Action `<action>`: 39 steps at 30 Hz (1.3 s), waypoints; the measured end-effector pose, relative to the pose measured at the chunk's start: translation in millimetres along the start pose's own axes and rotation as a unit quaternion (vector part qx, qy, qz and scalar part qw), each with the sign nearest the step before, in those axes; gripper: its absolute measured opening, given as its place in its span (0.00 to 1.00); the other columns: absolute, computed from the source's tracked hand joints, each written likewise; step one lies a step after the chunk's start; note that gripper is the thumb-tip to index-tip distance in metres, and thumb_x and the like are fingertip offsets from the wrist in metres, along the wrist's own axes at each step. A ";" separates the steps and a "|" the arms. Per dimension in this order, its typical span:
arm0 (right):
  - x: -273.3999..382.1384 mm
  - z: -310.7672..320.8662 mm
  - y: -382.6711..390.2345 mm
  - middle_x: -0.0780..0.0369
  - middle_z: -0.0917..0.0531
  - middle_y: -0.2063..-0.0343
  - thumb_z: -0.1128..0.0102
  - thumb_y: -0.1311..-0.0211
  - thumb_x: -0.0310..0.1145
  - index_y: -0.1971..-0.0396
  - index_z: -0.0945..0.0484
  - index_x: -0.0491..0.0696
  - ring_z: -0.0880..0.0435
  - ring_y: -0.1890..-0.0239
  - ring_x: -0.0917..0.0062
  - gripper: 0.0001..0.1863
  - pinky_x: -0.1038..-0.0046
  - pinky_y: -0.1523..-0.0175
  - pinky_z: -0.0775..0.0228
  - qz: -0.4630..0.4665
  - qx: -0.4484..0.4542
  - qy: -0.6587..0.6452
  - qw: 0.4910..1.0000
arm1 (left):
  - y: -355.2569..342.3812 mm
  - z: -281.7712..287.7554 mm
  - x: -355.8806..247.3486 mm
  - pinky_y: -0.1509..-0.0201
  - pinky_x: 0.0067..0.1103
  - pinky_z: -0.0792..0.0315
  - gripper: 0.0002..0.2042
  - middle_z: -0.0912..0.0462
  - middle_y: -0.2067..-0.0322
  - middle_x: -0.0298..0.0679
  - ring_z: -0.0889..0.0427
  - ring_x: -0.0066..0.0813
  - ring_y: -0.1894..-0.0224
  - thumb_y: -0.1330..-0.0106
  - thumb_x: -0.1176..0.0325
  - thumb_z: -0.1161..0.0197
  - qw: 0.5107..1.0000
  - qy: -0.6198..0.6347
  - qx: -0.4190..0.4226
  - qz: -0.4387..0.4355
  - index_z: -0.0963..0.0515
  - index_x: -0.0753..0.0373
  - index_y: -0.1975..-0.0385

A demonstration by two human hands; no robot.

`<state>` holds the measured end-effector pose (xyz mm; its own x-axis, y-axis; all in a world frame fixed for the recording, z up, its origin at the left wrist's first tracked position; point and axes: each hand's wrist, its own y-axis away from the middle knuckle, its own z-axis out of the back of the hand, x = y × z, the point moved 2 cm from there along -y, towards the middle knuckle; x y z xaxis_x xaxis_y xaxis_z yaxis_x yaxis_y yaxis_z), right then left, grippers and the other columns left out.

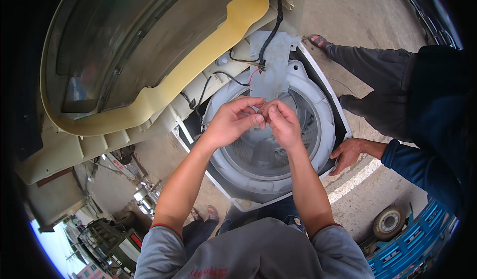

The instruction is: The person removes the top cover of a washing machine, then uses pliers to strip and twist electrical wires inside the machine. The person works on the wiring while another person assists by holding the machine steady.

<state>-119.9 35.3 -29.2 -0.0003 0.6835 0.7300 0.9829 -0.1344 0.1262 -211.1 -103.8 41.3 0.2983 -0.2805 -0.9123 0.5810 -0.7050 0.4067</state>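
- The left hand (232,120) and the right hand (281,124) meet above the open washing machine tub (263,155), fingertips touching each other.
- Both hands pinch something very small between thumb and fingers; the grip of each is narrow, but what it holds is too small to tell. Thin red wires (254,73) hang just above the hands.
- The hands are in front of a grey metal plate (271,68) that stands up from the far rim of the tub. A black cable (274,23) runs down along this plate.
- The raised yellowed top panel with its lid (149,55) is tilted up on the left and closes that side.
- Another person's hand (347,154) rests on the right edge of the machine's white casing (343,125), in a blue sleeve (422,170).
- Inside the round tub there is free room below the hands; the concrete ground (348,11) to the right of the machine is open.
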 end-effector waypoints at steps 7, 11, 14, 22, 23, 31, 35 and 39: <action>4.7 -30.0 6.5 0.64 0.19 0.73 0.48 0.24 0.39 0.65 0.21 0.42 0.23 0.72 0.78 0.15 0.74 0.62 0.29 -0.021 0.019 0.225 0.974 | 40.6 -7.8 -8.0 0.62 0.20 0.21 0.08 0.13 0.65 0.42 0.14 0.24 0.65 0.36 0.75 0.32 0.962 -0.180 -0.191 -0.081 0.14 0.67 0.59; 8.6 -54.0 13.9 0.59 0.18 0.73 0.41 0.30 0.35 0.68 0.20 0.42 0.20 0.73 0.71 0.11 0.71 0.65 0.29 0.056 0.085 0.405 0.909 | 82.5 -3.4 8.5 0.69 0.19 0.23 0.05 0.13 0.73 0.41 0.16 0.21 0.74 0.37 0.72 0.30 0.923 -0.257 -0.283 -0.044 0.14 0.67 0.66; 5.3 -60.4 25.8 0.62 0.19 0.75 0.35 0.34 0.30 0.73 0.21 0.40 0.21 0.73 0.77 0.10 0.73 0.66 0.29 0.025 0.129 0.440 0.888 | 147.2 7.4 36.9 0.67 0.18 0.24 0.10 0.13 0.73 0.38 0.16 0.21 0.72 0.31 0.67 0.33 0.930 -0.182 -0.310 0.078 0.18 0.68 0.72; -0.5 5.2 1.5 0.66 0.19 0.75 0.38 0.29 0.36 0.70 0.19 0.42 0.27 0.74 0.86 0.13 0.80 0.67 0.34 -0.076 -0.200 0.192 0.958 | 370.0 106.4 221.9 0.76 0.28 0.21 0.23 0.17 0.84 0.44 0.15 0.29 0.82 0.27 0.53 0.42 0.728 -0.205 -0.451 0.474 0.16 0.72 0.65; 1.7 10.8 -5.2 0.66 0.19 0.75 0.38 0.29 0.36 0.68 0.19 0.42 0.27 0.74 0.86 0.13 0.81 0.67 0.33 -0.068 -0.211 0.171 0.960 | 401.4 114.7 251.6 0.75 0.27 0.20 0.19 0.16 0.82 0.44 0.14 0.30 0.81 0.30 0.56 0.40 0.704 -0.200 -0.440 0.520 0.17 0.71 0.61; -31.6 18.3 -42.3 0.65 0.16 0.68 0.35 0.33 0.34 0.52 0.19 0.39 0.22 0.71 0.84 0.16 0.79 0.64 0.28 -0.055 -0.188 0.223 0.955 | 342.9 105.5 197.5 0.75 0.25 0.20 0.10 0.12 0.77 0.42 0.14 0.32 0.81 0.39 0.67 0.32 0.795 -0.244 -0.251 0.495 0.12 0.66 0.63; -45.4 11.3 -62.0 0.61 0.14 0.67 0.31 0.39 0.34 0.53 0.18 0.42 0.17 0.70 0.75 0.16 0.73 0.62 0.25 0.024 -0.172 0.368 0.913 | 267.1 93.0 113.4 0.68 0.31 0.21 0.09 0.16 0.82 0.43 0.16 0.37 0.79 0.35 0.64 0.32 0.783 -0.441 -0.229 0.375 0.12 0.64 0.68; -44.4 19.7 -67.8 0.54 0.14 0.67 0.32 0.40 0.31 0.60 0.15 0.45 0.15 0.68 0.62 0.10 0.67 0.62 0.24 0.129 -0.159 0.456 0.866 | 207.2 58.0 28.3 0.63 0.32 0.22 0.18 0.14 0.71 0.45 0.15 0.38 0.73 0.34 0.67 0.33 0.895 -0.358 -0.067 0.257 0.19 0.58 0.44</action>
<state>-182.9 28.2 -83.4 -0.0772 -0.2305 0.9700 0.8713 -0.4885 -0.0468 -126.2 -295.7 97.0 0.0185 -0.9247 -0.3803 0.6061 -0.2921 0.7398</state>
